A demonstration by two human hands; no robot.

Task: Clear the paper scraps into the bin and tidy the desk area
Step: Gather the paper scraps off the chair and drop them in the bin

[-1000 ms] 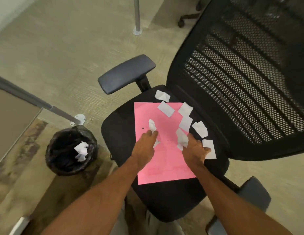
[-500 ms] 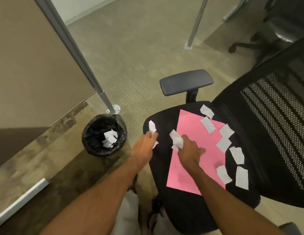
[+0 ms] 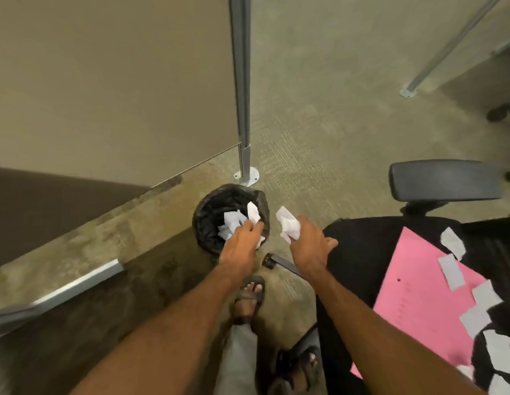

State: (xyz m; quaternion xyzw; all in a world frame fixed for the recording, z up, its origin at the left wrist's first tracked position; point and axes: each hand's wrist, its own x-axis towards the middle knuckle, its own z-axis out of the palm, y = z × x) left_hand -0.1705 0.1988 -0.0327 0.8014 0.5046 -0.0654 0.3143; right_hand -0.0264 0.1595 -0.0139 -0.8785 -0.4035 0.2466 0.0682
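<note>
Left hand (image 3: 242, 243), over the bin (image 3: 201, 223), and right hand (image 3: 310, 248) each clutched scraps (image 3: 288, 223), judged light and limp, best pinched bunched.

We look down on greenish carpet (image 3: 319, 95), where a tan partition (image 3: 105, 81) meets a grey post (image 3: 241, 81) on a round foot plate, a second post (image 3: 447, 49) leans at far right, and a black chair (image 3: 359, 252) shows one armrest (image 3: 444, 179).
</note>
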